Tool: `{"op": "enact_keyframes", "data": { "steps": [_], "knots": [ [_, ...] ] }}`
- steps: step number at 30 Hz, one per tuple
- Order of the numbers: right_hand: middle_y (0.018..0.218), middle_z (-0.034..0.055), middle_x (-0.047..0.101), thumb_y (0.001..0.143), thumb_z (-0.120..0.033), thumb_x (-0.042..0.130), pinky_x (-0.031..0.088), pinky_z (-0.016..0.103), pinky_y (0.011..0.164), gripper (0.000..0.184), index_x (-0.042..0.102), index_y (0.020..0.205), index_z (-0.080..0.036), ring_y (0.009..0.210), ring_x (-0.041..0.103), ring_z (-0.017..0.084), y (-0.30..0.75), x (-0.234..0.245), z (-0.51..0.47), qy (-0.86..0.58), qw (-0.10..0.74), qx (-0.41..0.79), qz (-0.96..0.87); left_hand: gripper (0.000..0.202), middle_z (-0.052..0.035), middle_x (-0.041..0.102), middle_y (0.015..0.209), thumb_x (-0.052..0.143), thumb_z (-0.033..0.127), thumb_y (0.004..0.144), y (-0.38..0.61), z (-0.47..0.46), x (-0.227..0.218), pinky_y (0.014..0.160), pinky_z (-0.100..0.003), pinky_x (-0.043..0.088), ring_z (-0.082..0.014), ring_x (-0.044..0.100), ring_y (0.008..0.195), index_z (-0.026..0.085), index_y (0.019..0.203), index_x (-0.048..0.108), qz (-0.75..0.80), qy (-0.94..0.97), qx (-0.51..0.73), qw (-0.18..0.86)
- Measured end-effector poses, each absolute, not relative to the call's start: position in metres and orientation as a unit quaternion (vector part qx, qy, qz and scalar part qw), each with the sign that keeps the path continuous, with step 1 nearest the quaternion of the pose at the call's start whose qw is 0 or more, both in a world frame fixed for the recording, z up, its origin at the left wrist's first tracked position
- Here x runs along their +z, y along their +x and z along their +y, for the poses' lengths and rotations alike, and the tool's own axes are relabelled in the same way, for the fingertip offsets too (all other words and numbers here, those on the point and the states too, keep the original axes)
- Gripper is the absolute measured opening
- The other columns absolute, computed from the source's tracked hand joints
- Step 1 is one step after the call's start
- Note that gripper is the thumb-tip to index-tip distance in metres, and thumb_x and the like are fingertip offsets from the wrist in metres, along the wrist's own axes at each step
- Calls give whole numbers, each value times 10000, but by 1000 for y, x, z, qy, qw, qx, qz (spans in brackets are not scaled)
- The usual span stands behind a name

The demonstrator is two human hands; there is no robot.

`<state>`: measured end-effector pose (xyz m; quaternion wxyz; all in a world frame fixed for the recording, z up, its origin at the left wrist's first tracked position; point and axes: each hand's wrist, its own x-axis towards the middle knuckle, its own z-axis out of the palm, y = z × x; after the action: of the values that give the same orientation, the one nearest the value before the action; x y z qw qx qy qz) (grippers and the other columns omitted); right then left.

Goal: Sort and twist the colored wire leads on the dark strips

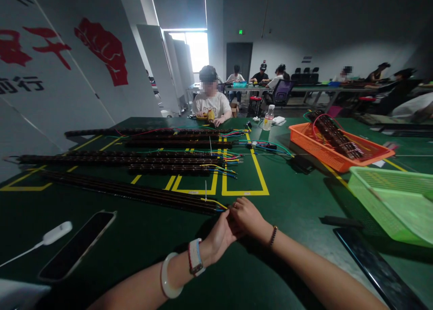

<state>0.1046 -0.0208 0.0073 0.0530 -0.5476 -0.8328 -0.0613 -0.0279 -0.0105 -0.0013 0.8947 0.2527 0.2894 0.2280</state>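
Note:
A long dark wire bundle (135, 192) lies slantwise on the green table, bound with a white cable tie (205, 190) near its right end. From that end a yellow wire (216, 203) and a blue one run to where my hands meet. My left hand (221, 235) is closed at the wire ends, thumb raised. Against it, my right hand (247, 216) pinches at the same spot with its fingers curled. The very tips of the wires are hidden behind my fingers.
More bundles (118, 159) lie behind on yellow-taped outlines. At right stand an orange basket (297, 141) holding a bundle and a green basket (379, 206). A phone (79, 244) lies front left, a black panel (375, 265) front right. A person (211, 103) sits opposite.

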Motion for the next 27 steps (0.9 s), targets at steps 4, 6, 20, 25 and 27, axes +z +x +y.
{"op": "enact_keyframes", "data": {
  "steps": [4,6,20,25,27],
  "knots": [
    [782,82,611,844,-105,511,392,316,682,147,628,934,-104,747,517,199,97,8,-25,-534,37,-134,-834,261,-90,644,1035,408,360,909,-24,-7,-7,882,-337,421,-186,583,981,164,966,571,304,193,272,892],
    [791,96,611,842,-84,494,406,320,674,169,632,940,-86,746,518,203,90,7,-28,-543,25,-157,-825,220,-67,642,1042,471,343,891,-23,-5,-10,871,-313,427,-175,574,996,182,992,582,319,186,286,884],
    [1263,203,514,857,-191,486,389,421,936,403,513,1235,-56,1149,472,286,84,16,-49,-584,28,-108,-804,179,-72,666,959,532,311,865,-19,2,-2,886,-300,445,-173,593,984,155,861,620,307,158,271,899],
    [885,94,650,897,-360,472,429,275,689,279,626,988,-146,792,597,184,121,65,-40,-644,63,63,-760,175,-87,670,904,509,273,876,-22,2,-5,896,-328,447,-189,605,958,133,858,613,270,187,253,910],
    [755,73,644,898,-434,451,374,243,555,357,646,838,-141,639,565,152,135,70,-35,-665,54,120,-735,182,-96,668,930,487,260,887,-23,3,-6,929,-324,427,-185,599,978,124,888,609,274,193,248,909]
  ]
}}
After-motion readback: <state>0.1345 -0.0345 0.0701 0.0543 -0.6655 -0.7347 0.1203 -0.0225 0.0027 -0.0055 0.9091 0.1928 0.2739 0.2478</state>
